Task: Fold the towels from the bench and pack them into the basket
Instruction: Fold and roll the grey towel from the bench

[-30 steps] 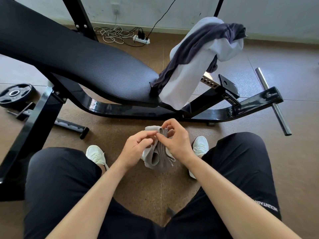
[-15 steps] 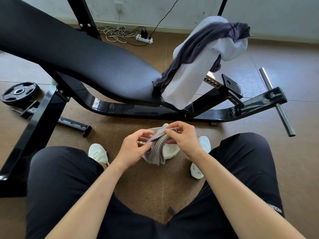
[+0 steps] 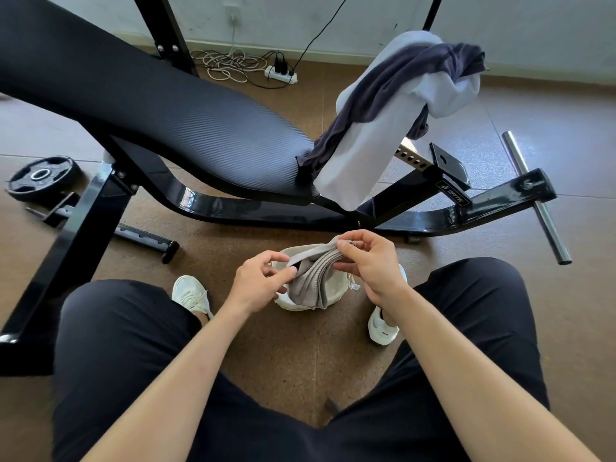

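Both grips are closing on the small grey towel (image 3: pixel 315 278): my right hand (image 3: pixel 368 263) is pinching its upper edge between thumb and fingers, and my left hand (image 3: pixel 258 281) is pinching the near end of a thin strip of the same cloth. Compared with a second ago, the bundle is now hanging lower and I am seeing the pale basket (image 3: pixel 333 290) on the floor directly under it, so I judge the folded towel is going in. Beyond my hands, the table (image 3: pixel 186 128) is carrying two more towels, a dark towel (image 3: pixel 393 88) draped over a white towel (image 3: pixel 363 161), both unfolded.
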`<state>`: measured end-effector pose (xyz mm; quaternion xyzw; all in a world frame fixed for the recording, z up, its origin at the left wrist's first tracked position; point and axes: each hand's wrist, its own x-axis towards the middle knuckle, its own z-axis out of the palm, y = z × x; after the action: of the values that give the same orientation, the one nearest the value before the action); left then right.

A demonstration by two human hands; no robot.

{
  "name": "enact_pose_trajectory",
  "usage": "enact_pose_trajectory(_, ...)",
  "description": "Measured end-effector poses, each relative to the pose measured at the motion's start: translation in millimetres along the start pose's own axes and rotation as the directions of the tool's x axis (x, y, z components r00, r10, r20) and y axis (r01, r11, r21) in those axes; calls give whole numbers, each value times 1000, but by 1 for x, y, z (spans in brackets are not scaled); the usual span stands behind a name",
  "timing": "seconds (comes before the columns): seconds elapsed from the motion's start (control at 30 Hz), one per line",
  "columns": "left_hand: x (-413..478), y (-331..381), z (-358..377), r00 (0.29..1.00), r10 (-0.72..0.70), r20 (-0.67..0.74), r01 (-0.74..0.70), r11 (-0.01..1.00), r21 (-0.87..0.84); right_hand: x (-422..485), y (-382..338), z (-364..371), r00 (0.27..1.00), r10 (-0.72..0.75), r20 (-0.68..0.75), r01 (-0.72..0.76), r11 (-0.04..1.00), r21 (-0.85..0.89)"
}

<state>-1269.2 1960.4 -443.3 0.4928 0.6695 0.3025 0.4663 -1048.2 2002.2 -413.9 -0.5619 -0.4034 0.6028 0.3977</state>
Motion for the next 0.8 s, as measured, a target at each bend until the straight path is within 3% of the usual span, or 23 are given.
enact_pose_trajectory(0.17,2,-3,1,992,100,-77,-86,982,168,-1,0,-1,1000,4,-3,-4,1000,-26)
enact_pose_trajectory(0.33,0,-4,-14,952,283,-119,-216,892,398,4,7,-2,996,-37,-80,24,987,-161)
enact_pose_trajectory(0.5,-8,-4,-11,958,262,113,-283,921,267,8,8,1,993,-87,-86,67,975,-210)
enact_pose_trajectory(0.67,-13,1,-8,891,181,417,-263,953,148,4,6,0,983,-177,-42,153,930,-333)
enact_pose_trajectory(0.73,-12,2,-8,903,192,385,-264,954,144,3,6,-2,979,-203,0,185,891,-415)
enact_pose_trajectory(0.8,-9,1,-10,945,226,238,-263,955,139,3,4,-5,975,-214,59,216,854,-474)
